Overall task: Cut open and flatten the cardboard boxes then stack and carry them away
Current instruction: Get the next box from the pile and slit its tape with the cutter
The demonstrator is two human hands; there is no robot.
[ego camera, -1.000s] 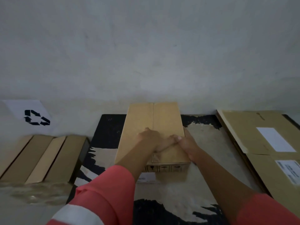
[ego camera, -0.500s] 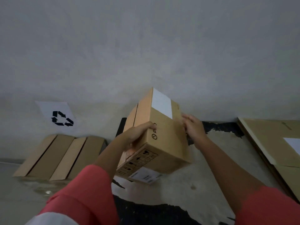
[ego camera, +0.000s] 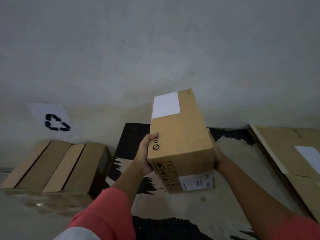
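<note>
I hold a closed brown cardboard box (ego camera: pixel 180 141) in the air above the worn black mat (ego camera: pixel 230 148). A white label sits on its top face near the far end, and a black logo and handling symbols mark its left and near faces. My left hand (ego camera: pixel 144 153) grips the box's left side, thumb over the top edge. On the opposite side my right hand (ego camera: pixel 217 156) presses against the box, mostly hidden behind it. Both sleeves are pink.
A flattened cardboard stack (ego camera: pixel 53 165) lies at the left on the floor, below a white sheet with a recycling symbol (ego camera: pixel 55 122) on the wall. Large flat cardboard sheets (ego camera: pixel 294 153) with white labels lie at the right. A grey wall stands close ahead.
The box lay flat on the mat under both hands; I lifted it, turned it so a labelled face is up, and shifted my hands to its two sides.
</note>
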